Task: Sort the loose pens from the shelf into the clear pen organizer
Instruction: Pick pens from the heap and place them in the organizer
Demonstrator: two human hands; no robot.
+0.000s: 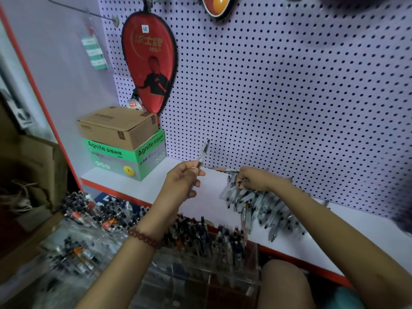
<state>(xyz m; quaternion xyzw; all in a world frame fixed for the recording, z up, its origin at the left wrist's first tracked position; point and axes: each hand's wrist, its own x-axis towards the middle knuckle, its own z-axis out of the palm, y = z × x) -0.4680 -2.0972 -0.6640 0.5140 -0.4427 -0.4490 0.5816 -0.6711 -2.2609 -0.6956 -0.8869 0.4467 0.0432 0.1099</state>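
The left grip point(185, 179) pinches one pen point(202, 157) between thumb and curled fingers low on its barrel, and the capped end points up and away toward the pegboard point(278, 97). The right grip point(252, 181) rests on the far end of the heap of loose pens point(265, 208) on the shelf point(207, 204), fingers bent down among them. Whether it has pinched one I cannot tell. These pens look light, stiff and smooth, clear plastic barrels that should roll and slide off each other. The middle of the barrel or the rubber sleeve is probably the best place to take hold, and one at a time, since a careless pull could scatter the heap. Counted: one pen in the left grip, one more pen point(227, 170) lying alone just beyond the right grip against the pegboard, and a heap of dozens, too tangled to number. There is one clear pen organizer point(223, 277), below and nearer the person than both grips, and its compartments already hold many upright pens. To the left of the left grip two boxes are stacked, a cardboard box point(118, 127) on a green box point(133, 159).
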